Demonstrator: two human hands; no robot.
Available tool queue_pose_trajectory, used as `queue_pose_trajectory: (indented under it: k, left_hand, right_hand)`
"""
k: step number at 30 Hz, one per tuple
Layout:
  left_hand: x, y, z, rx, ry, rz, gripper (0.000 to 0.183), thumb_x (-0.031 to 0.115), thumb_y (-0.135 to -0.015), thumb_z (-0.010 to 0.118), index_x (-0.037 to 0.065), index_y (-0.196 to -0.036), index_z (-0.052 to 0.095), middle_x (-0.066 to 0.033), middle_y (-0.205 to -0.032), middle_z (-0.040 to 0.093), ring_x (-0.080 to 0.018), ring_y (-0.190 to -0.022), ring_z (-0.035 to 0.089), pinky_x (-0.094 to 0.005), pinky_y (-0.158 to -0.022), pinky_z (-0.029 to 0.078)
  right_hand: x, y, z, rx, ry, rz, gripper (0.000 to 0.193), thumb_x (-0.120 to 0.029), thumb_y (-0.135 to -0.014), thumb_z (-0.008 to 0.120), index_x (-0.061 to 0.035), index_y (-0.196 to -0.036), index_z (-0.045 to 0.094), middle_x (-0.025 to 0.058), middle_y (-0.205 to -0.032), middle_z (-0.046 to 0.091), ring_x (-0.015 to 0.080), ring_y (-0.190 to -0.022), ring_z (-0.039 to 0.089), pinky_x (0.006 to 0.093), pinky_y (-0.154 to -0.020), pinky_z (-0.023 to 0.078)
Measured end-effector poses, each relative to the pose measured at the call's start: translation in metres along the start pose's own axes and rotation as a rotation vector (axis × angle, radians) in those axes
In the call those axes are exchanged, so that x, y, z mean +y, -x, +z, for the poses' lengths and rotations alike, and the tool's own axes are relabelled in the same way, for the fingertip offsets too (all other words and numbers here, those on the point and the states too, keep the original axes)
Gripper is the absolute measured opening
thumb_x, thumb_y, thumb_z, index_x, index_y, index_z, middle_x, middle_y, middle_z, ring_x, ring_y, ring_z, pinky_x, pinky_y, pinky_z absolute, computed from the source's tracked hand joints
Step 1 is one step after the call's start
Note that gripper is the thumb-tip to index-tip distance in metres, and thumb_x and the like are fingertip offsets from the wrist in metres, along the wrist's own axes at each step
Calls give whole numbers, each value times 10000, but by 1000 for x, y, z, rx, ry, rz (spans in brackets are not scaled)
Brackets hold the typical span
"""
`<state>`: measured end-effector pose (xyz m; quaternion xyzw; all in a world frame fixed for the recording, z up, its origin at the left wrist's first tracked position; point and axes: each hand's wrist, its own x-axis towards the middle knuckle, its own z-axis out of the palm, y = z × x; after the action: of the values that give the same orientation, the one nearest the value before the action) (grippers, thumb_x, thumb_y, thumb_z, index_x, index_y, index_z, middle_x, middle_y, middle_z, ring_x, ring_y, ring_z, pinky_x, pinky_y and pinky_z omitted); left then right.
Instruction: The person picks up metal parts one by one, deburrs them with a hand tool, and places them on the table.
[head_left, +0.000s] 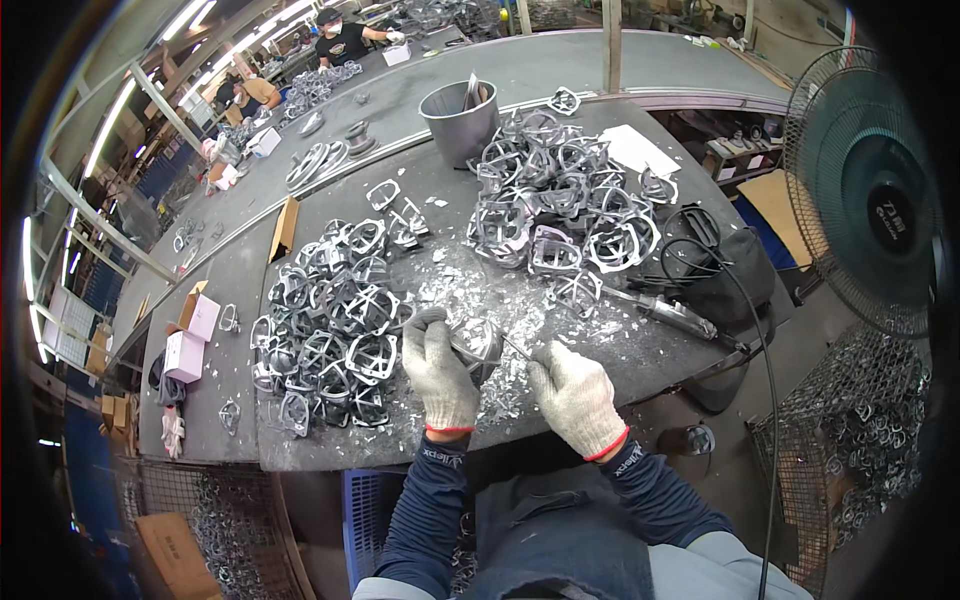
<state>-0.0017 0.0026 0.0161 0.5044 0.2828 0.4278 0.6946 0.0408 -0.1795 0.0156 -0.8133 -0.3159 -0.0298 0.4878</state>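
My left hand (440,372), in a whitish knit glove with a red cuff, is closed around the edge of a silvery cast metal part (477,341). The part is held above the table, and the fingers partly hide its shape. In a matching glove, my right hand (578,398) is closed on a thin dark rod-like tool (514,346). Its handle is hidden in my fist, and its tip points at the metal part's right side. Pale metal flakes (443,287) lie scattered over the table beneath and beyond both hands.
Piles of metal frames lie left (330,310) and right (560,185) on the dark table (640,365). A grey bucket (460,122) stands behind. At right are a corded power tool (668,314) and a fan (868,200). Two people work in the far left background.
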Motion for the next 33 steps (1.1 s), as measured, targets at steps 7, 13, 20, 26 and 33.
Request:
queue_pose_trajectory:
  k: [7, 13, 20, 26, 33]
  left_hand:
    - [34, 47, 5, -446, -518, 634, 174, -64, -1019, 593, -42, -1167, 681, -133, -937, 761, -210, -856, 760, -334, -801, 604]
    - [42, -12, 5, -267, -798, 1037, 185, -55, -1029, 609, -17, -1192, 688, -140, -930, 765, -231, -730, 761, -357, -644, 613]
    - [104, -171, -73, 187, -668, 446, 283, 289, -1147, 601, 23, -1187, 691, -80, -969, 680, -154, -710, 638, -297, -624, 570]
    - [104, -238, -158, 331, -1743, 312, 371, 428, -1013, 636, 189, -1238, 809, -250, -1348, 688, -469, -1226, 687, -576, -1021, 576]
    - [72, -185, 3, -150, -1234, 916, 300, 206, -969, 773, 57, -1229, 769, -182, -1205, 760, -366, -1140, 739, -485, -1008, 586]
  right_hand:
    - [4, -24, 21, -73, -101, 25, 226, -274, -1036, 746, -52, -1050, 709, 224, -877, 745, 484, -873, 731, 534, -751, 578]
    - [-5, -16, 45, -24, -389, 178, 214, -228, -1062, 692, -32, -1129, 747, 229, -937, 757, 431, -907, 771, 484, -792, 596]
    - [19, 14, 19, -128, -326, 213, 223, -227, -1055, 711, -22, -1133, 754, 207, -973, 787, 396, -904, 786, 454, -835, 619]
    - [37, 7, 3, -128, -388, 331, 222, -178, -1059, 693, 17, -1145, 754, 142, -905, 776, 175, -816, 739, 358, -779, 592]
    - [49, 12, 3, -110, -316, 331, 249, -202, -1054, 702, 18, -1153, 764, 163, -922, 788, 206, -864, 773, 368, -817, 605]
